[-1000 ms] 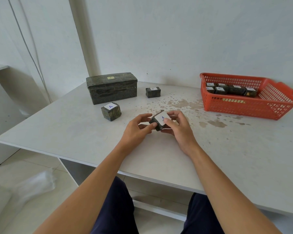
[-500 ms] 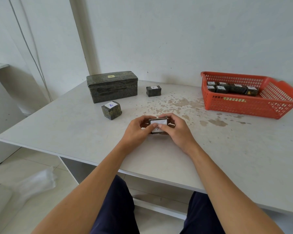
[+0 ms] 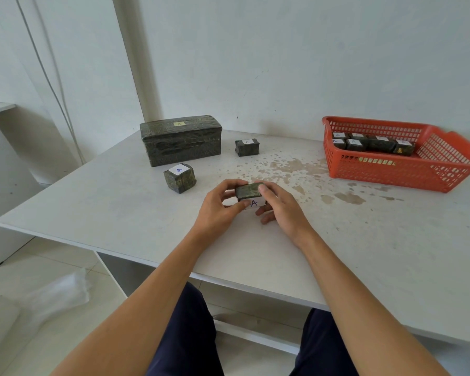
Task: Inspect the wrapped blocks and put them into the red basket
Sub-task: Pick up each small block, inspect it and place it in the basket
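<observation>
Block [image 3: 248, 191] in dark wrap is held low over the table [image 3: 114, 213], near its middle and straight in front of the person, between the left hand [image 3: 217, 210] and the right hand [image 3: 282, 210]. It is pinched from both ends. The left fingers [image 3: 228, 185] are curled round its left end with the thumb pressed at the lower front edge, and the right fingers [image 3: 263, 189] are clamped over its top right corner, with the lower ones tucked beneath. Whether it touches the table or is lifted clear cannot be told.

The white label [image 3: 254, 203], marked with a blue A, is turned toward the camera. The block is therefore judged to be tilted so that the label can be read and the wrap checked. A two-handed hold allows it to be rolled face by face.

Two more blocks lie on the table: a cube [image 3: 179, 177] to the left, label up, and a small block [image 3: 247, 147] farther back. A long wrapped box [image 3: 181, 143] is set behind the cube, near the wall.

The red basket [image 3: 391, 175] is placed well apart at the right rear, on the right arm's side. Several blocks [image 3: 375, 143], presumably already checked, are lined along its far side. Brown stains [image 3: 291, 166] are spread between the hands and the basket.

Inspection is judged to be the step in hand, and the carry to the basket is not yet begun.
</observation>
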